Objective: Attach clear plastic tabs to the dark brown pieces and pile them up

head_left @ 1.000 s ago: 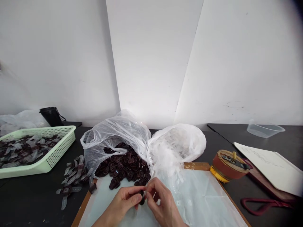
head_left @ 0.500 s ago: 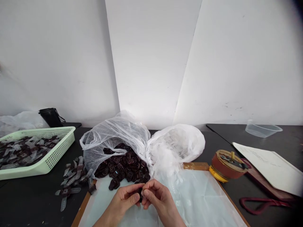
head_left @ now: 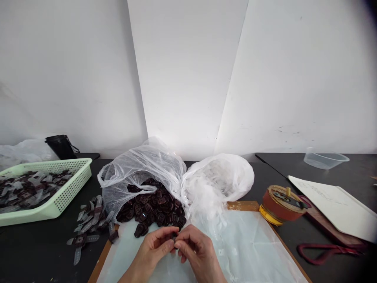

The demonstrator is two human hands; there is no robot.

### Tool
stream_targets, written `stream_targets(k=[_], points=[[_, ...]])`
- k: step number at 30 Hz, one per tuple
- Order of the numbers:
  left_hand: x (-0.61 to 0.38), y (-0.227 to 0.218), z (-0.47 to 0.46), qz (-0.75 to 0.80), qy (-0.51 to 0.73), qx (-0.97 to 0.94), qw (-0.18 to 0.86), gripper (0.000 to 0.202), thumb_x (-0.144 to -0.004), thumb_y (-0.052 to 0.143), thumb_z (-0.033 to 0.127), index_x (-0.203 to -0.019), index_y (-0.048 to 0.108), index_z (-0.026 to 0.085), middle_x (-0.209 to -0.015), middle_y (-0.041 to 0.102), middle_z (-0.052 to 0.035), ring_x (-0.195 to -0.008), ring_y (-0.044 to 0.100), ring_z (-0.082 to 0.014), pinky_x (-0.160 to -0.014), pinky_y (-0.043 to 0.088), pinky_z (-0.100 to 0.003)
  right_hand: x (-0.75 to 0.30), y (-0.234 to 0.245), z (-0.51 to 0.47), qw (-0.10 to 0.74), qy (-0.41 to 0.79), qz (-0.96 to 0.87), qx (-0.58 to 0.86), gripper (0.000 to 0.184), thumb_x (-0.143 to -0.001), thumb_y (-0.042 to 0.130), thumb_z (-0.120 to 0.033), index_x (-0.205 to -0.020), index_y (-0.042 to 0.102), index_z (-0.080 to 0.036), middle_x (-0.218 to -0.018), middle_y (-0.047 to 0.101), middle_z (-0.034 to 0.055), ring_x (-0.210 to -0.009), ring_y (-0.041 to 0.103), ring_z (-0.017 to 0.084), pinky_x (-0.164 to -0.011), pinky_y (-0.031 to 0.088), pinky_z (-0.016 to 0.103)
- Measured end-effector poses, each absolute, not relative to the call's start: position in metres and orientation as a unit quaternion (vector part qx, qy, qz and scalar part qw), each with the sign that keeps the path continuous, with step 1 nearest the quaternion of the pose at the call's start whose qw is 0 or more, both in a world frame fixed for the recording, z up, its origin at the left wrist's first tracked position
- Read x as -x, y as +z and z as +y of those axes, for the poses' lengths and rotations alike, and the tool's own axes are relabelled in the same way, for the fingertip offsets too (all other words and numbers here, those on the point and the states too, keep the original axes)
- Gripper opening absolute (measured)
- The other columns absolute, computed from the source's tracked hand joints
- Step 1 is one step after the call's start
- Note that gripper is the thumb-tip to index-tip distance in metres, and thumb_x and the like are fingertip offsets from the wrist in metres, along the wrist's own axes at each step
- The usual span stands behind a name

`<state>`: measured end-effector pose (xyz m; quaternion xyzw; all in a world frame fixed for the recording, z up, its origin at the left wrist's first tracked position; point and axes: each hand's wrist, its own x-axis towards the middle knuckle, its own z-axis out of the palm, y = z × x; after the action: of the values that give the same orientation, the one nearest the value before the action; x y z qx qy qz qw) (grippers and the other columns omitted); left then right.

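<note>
Over the pale sheet [head_left: 250, 247], my left hand [head_left: 154, 249] pinches a small dark brown plastic watch-shaped piece [head_left: 174, 237], mostly covered by the fingers. My right hand [head_left: 198, 247] is closed against it, thumb and forefinger pinching what seems a clear plastic strap, largely hidden. Just beyond my fingertips lies a heap of dark brown pieces [head_left: 150, 208], spilling from a clear plastic bag [head_left: 138, 161]. Beside it a white bag [head_left: 247, 173] holds clear straps [head_left: 219, 182]. Left of the sheet lie several pieces with straps attached [head_left: 96, 216].
At the left, a light green basket [head_left: 73, 184] is full of strapped pieces, with a black cup [head_left: 61, 146] behind. On the right are a brown tape-wrapped round object [head_left: 281, 206], a notebook [head_left: 332, 204], red-handled scissors [head_left: 318, 251] and a clear plastic tub [head_left: 325, 159].
My right fingers have shifted slightly and closed tighter at the held piece, covering the clear bit that showed there. The camera view has moved a little.
</note>
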<state>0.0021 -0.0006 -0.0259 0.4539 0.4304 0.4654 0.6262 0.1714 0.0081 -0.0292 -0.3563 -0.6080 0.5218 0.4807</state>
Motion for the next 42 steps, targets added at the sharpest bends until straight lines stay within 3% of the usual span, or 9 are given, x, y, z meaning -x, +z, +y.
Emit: stream_targets(k=[3,8,16,33,42], points=[[-0.001,-0.025,0.000,0.424,0.477,-0.439,0.632,0.038,-0.071,0.079,0.045,-0.104,0.077,0.025,-0.104,0.077,-0.0066,-0.096,0.066,-0.0252,-0.084,0.050,-0.031,-0.174,-0.024,0.008,0.476,0.435,-0.679,0.351,0.007,-0.083,0.072,-0.027,-0.085,0.074,-0.020,-0.090,0.066,0.0051,-0.065,0.062,0.012,-0.059,0.051,0.022],[-0.001,-0.027,-0.002,0.427,0.481,-0.426,0.637,0.039,-0.069,0.081,0.044,-0.104,0.077,0.026,-0.100,0.077,-0.0063,-0.093,0.065,-0.0244,-0.081,0.051,-0.031,-0.176,-0.025,0.009,0.498,0.375,-0.686,0.374,0.009,-0.082,0.068,-0.016,-0.090,0.070,-0.020,-0.080,0.069,0.0025,-0.065,0.064,0.013,-0.060,0.051,0.021],[-0.003,-0.024,-0.002,0.420,0.491,-0.427,0.633,0.036,-0.069,0.082,0.041,-0.102,0.078,0.026,-0.098,0.077,-0.0062,-0.091,0.064,-0.0222,-0.080,0.050,-0.028,-0.177,-0.022,0.008,0.500,0.348,-0.708,0.357,0.009,-0.086,0.067,-0.021,-0.081,0.074,-0.019,-0.088,0.071,0.0065,-0.069,0.065,0.014,-0.061,0.053,0.021],[0.000,-0.029,0.003,0.414,0.473,-0.507,0.590,0.035,-0.067,0.083,0.039,-0.100,0.080,0.027,-0.099,0.066,-0.0063,-0.093,0.059,-0.0239,-0.082,0.047,-0.032,-0.184,-0.016,0.007,0.450,0.297,-0.762,0.360,0.012,-0.087,0.064,-0.015,-0.085,0.075,-0.019,-0.089,0.070,0.0090,-0.079,0.069,0.019,-0.069,0.055,0.025],[0.001,-0.032,0.003,0.391,0.474,-0.526,0.587,0.035,-0.068,0.083,0.039,-0.101,0.080,0.027,-0.094,0.064,-0.0057,-0.086,0.057,-0.0215,-0.077,0.046,-0.032,-0.185,-0.015,0.007,0.449,0.278,-0.783,0.330,0.015,-0.091,0.060,-0.018,-0.092,0.074,-0.020,-0.092,0.071,0.0095,-0.083,0.069,0.019,-0.074,0.057,0.027]])
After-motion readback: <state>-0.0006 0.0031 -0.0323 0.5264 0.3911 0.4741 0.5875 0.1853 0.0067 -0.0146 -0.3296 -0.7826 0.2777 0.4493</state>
